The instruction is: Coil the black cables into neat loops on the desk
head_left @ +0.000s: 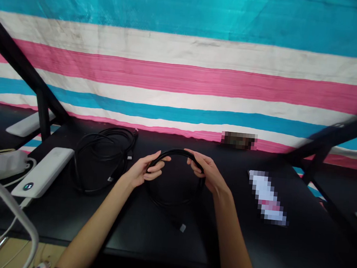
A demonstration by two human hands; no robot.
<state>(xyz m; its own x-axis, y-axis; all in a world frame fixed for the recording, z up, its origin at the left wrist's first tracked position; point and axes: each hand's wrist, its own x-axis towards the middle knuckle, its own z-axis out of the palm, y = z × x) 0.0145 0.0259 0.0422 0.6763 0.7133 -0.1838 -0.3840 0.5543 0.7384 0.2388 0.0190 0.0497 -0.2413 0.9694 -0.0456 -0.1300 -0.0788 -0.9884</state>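
A black cable (177,151) is wound into a round coil above the middle of the black table. My left hand (146,169) is closed on the coil's left side, thumb on top and fingers curled under. Gripping its upper right side is my right hand (206,168), fingers wrapped round the strands. The lower part of the loop hangs toward the tabletop, and one plug (182,227) with a pale tip shows below it. To the left of my left hand lie more black cables (102,143), loosely looped, with light-tipped plugs.
A white power bank (44,171) lies at the left, near a white power strip (0,163) with white cords. Toward the right is a blurred, phone-shaped item (267,197). A dark blurred object (239,140) sits at the back against the striped sheet (183,79). Black frame bars (24,64) slant at both sides.
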